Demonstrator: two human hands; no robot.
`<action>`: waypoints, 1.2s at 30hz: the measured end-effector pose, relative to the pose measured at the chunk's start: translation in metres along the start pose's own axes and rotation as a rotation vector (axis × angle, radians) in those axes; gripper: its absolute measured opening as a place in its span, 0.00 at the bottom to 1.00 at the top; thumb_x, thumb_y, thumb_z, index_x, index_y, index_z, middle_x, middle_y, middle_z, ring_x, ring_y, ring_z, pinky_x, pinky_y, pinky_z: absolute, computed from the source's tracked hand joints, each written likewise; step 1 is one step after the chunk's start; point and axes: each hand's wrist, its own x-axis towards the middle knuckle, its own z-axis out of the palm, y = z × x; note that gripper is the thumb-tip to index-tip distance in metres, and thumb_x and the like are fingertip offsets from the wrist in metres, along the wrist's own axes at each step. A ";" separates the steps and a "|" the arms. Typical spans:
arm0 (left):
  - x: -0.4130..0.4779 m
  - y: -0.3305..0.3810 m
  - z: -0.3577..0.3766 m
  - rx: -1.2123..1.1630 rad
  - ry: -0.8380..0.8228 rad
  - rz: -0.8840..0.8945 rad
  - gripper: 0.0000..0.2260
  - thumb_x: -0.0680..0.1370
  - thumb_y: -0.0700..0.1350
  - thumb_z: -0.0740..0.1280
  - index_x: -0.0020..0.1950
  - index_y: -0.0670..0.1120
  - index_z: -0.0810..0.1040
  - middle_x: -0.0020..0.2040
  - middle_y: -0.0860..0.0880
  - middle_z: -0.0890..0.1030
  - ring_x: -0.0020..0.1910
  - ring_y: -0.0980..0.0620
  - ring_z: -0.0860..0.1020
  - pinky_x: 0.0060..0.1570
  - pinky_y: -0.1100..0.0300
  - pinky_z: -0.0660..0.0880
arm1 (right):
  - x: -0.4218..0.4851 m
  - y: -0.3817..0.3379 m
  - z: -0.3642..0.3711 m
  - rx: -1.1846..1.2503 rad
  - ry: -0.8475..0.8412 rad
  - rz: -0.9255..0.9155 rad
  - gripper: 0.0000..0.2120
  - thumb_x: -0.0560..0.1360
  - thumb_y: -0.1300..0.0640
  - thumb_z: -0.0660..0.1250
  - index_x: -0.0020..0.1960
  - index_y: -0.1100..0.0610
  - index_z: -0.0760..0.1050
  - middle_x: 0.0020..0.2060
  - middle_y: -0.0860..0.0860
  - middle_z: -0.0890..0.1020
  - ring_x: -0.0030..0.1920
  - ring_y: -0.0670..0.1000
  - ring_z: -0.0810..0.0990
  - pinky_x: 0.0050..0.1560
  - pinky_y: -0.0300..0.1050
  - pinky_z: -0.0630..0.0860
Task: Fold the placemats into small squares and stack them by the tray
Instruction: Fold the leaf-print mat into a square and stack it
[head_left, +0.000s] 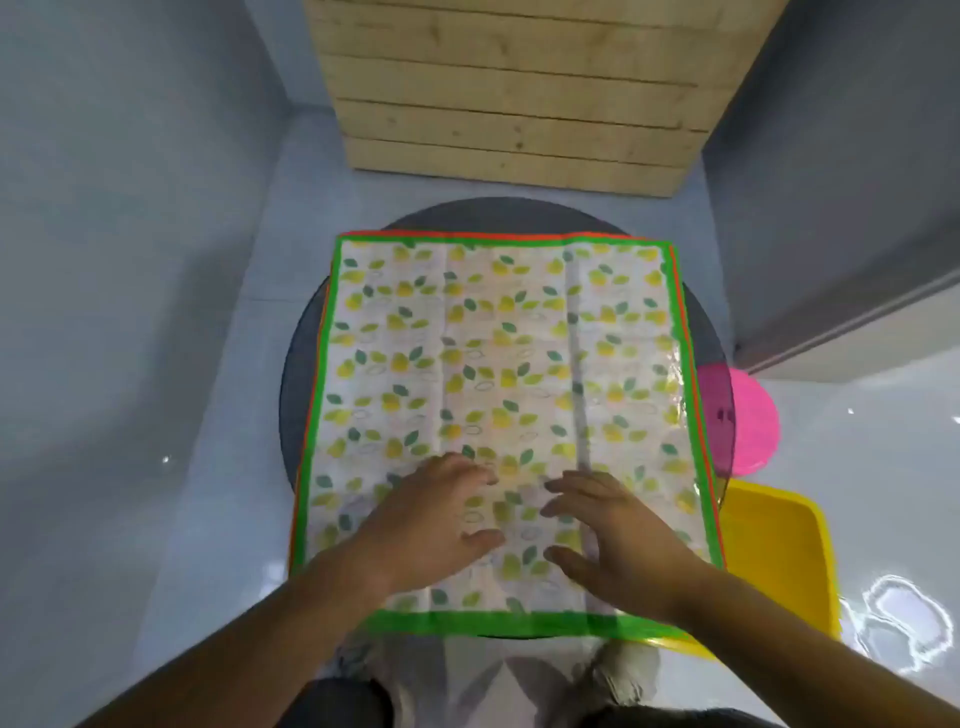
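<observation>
Over round dark table (493, 215), lying flat beside yellow tray (774, 545): placemat (498, 338). Pressing it with left hand (431, 519) and right hand (618, 535), fingers spread, gripping nothing. Probably handling thin, slippery (glossy film); pinching far corners.

The placemat (498, 364) lies spread on the desk (493, 218) in the frame's centre, overhanging its near edge. The left hand (431, 519) and right hand (613, 540) rest side by side on the placemat's lower part. The tray (779, 551) sits at lower right, a round disc (753, 415) just above it. A wooden panel (519, 88) stands behind the desk, top centre.
</observation>
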 end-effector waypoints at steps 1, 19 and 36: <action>0.007 -0.013 0.014 0.061 0.015 0.049 0.31 0.75 0.69 0.63 0.72 0.54 0.72 0.67 0.57 0.69 0.66 0.56 0.68 0.67 0.57 0.69 | 0.003 0.014 0.017 -0.046 0.025 -0.074 0.19 0.72 0.41 0.68 0.59 0.50 0.78 0.65 0.49 0.78 0.67 0.51 0.72 0.69 0.47 0.69; 0.004 -0.057 0.087 0.582 0.225 0.196 0.48 0.67 0.80 0.57 0.80 0.60 0.46 0.76 0.58 0.43 0.75 0.57 0.40 0.74 0.56 0.42 | -0.011 0.057 0.093 -0.192 0.321 -0.306 0.26 0.69 0.32 0.68 0.64 0.41 0.75 0.74 0.42 0.66 0.76 0.42 0.58 0.76 0.48 0.55; -0.028 -0.061 0.109 0.140 0.311 0.317 0.23 0.66 0.58 0.81 0.59 0.60 0.80 0.76 0.58 0.66 0.75 0.60 0.59 0.72 0.67 0.53 | -0.046 0.037 0.118 -0.017 0.305 -0.190 0.11 0.67 0.46 0.79 0.45 0.39 0.78 0.70 0.45 0.73 0.73 0.44 0.65 0.73 0.41 0.61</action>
